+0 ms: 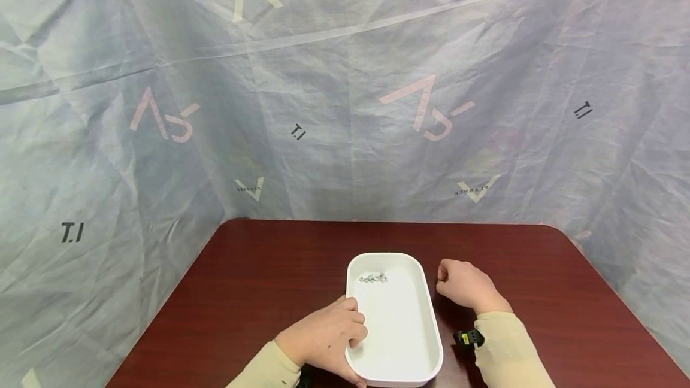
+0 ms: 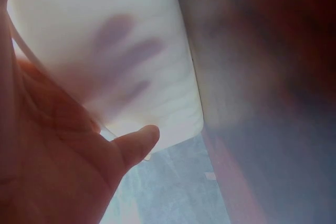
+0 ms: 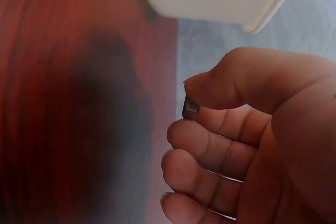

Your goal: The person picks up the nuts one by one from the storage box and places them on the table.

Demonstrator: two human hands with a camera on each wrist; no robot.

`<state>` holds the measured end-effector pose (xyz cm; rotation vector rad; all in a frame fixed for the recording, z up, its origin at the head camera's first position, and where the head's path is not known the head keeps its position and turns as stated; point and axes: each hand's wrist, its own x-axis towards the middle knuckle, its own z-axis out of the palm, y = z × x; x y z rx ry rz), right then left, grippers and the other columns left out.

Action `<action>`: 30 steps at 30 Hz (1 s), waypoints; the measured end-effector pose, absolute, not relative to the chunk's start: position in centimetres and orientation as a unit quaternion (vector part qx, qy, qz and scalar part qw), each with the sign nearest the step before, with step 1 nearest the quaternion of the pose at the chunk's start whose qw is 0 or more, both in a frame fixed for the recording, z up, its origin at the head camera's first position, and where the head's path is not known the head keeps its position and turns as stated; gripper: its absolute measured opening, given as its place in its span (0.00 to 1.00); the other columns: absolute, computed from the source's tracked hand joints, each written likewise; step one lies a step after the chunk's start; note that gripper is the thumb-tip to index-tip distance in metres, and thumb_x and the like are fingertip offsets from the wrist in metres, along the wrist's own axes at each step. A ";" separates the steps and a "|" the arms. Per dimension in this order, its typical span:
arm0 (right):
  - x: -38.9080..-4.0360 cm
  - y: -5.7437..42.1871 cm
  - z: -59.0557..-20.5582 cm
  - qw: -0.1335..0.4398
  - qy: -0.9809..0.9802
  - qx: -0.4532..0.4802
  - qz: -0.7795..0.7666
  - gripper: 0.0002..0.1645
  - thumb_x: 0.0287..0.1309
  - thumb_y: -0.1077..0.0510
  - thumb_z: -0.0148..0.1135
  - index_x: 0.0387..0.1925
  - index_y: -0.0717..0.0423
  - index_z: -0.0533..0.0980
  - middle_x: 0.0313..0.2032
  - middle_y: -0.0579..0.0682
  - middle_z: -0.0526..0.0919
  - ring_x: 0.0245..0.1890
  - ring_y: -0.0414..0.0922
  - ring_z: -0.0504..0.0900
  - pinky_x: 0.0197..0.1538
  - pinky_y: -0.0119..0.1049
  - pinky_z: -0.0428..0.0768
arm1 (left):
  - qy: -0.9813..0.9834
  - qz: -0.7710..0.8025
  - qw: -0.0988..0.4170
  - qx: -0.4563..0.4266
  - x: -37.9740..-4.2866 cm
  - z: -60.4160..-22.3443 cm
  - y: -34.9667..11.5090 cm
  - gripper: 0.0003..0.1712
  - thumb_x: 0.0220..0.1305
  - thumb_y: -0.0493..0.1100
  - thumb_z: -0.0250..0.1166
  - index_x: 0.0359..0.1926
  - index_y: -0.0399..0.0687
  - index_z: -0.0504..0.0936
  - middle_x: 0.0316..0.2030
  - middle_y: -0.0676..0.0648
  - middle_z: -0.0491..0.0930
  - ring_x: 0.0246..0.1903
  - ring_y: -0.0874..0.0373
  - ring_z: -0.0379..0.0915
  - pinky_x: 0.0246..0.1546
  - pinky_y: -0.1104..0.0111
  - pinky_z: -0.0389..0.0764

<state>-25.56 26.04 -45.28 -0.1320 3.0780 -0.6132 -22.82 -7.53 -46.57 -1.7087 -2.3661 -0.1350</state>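
I see the right grip (image 1: 468, 286) pinch a dark bit (image 3: 190, 108), just right of the white tray (image 1: 398, 319), by one long side; the left grip (image 1: 327, 331) holds the other.

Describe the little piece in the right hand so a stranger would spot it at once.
At the reddish-brown table is a white, round-cornered rectangular tray, with the person's bare right hand just right of it. That hand pinches a small, dark, shiny piece, set apart because the small silvery pieces lie clustered inside the tray.
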 end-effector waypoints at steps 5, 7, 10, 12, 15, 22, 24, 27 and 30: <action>-25.8 26.9 -46.2 0.014 0.979 -0.025 -0.201 0.07 0.50 0.59 0.64 0.29 0.48 0.73 0.26 0.45 0.74 0.25 0.45 0.72 0.30 0.44 0.69 | -0.804 -0.045 0.109 -0.583 -22.8 -46.6 -7.5 0.39 0.38 0.82 0.70 0.19 0.60 0.60 0.22 0.66 0.52 0.31 0.66 0.51 0.41 0.72 0.61; -25.9 27.1 -46.4 0.016 0.979 -0.022 -0.203 0.07 0.50 0.60 0.64 0.29 0.48 0.73 0.26 0.45 0.74 0.25 0.45 0.72 0.29 0.44 0.69 | -0.804 -0.048 0.107 -0.583 -22.9 -46.6 -7.5 0.40 0.37 0.82 0.70 0.19 0.60 0.60 0.22 0.66 0.52 0.32 0.66 0.51 0.41 0.72 0.61; -26.0 27.3 -46.8 0.018 0.979 -0.017 -0.202 0.07 0.50 0.60 0.64 0.29 0.48 0.73 0.25 0.45 0.74 0.25 0.45 0.72 0.29 0.43 0.69 | -0.803 -0.049 0.111 -0.583 -22.9 -46.7 -7.5 0.40 0.37 0.83 0.69 0.19 0.60 0.60 0.22 0.66 0.52 0.32 0.66 0.50 0.41 0.72 0.61; -26.1 27.4 -46.9 0.021 0.979 -0.015 -0.202 0.06 0.51 0.60 0.64 0.29 0.49 0.73 0.25 0.45 0.74 0.25 0.45 0.72 0.29 0.43 0.69 | -0.803 -0.049 0.112 -0.583 -22.9 -46.7 -7.5 0.40 0.37 0.83 0.70 0.19 0.60 0.60 0.22 0.66 0.51 0.32 0.66 0.51 0.40 0.72 0.61; -26.1 27.5 -47.1 0.027 0.979 -0.010 -0.203 0.06 0.51 0.60 0.64 0.30 0.48 0.74 0.26 0.46 0.74 0.25 0.46 0.72 0.29 0.44 0.69 | -0.803 -0.049 0.110 -0.583 -22.9 -46.6 -7.5 0.40 0.37 0.83 0.70 0.19 0.59 0.60 0.22 0.66 0.52 0.31 0.66 0.51 0.41 0.72 0.61; -26.0 27.6 -46.8 0.034 0.977 -0.007 -0.210 0.06 0.53 0.60 0.65 0.32 0.50 0.75 0.28 0.47 0.75 0.27 0.47 0.73 0.31 0.45 0.71 | -0.803 -0.047 0.114 -0.583 -22.9 -46.8 -7.5 0.40 0.37 0.83 0.69 0.19 0.60 0.61 0.22 0.66 0.52 0.32 0.66 0.52 0.41 0.73 0.62; -26.0 27.6 -46.7 0.032 0.977 -0.008 -0.209 0.07 0.53 0.59 0.66 0.33 0.50 0.75 0.29 0.47 0.76 0.28 0.47 0.73 0.32 0.46 0.72 | -0.803 -0.045 0.116 -0.582 -22.9 -46.8 -7.5 0.40 0.37 0.83 0.68 0.19 0.60 0.61 0.22 0.66 0.52 0.32 0.66 0.53 0.41 0.73 0.62; -25.9 27.6 -46.4 0.029 0.977 -0.007 -0.211 0.08 0.54 0.58 0.67 0.35 0.50 0.76 0.30 0.46 0.77 0.29 0.47 0.74 0.33 0.48 0.73 | -0.803 -0.047 0.113 -0.583 -22.9 -46.7 -7.6 0.40 0.38 0.83 0.69 0.19 0.60 0.61 0.22 0.66 0.53 0.32 0.66 0.53 0.42 0.72 0.62; -25.8 27.6 -45.9 0.023 0.977 -0.009 -0.212 0.09 0.54 0.57 0.67 0.37 0.50 0.76 0.31 0.46 0.78 0.29 0.47 0.74 0.34 0.49 0.73 | -0.805 -0.049 0.107 -0.582 -22.9 -46.7 -7.6 0.39 0.38 0.83 0.69 0.19 0.60 0.61 0.22 0.66 0.53 0.32 0.66 0.53 0.42 0.72 0.62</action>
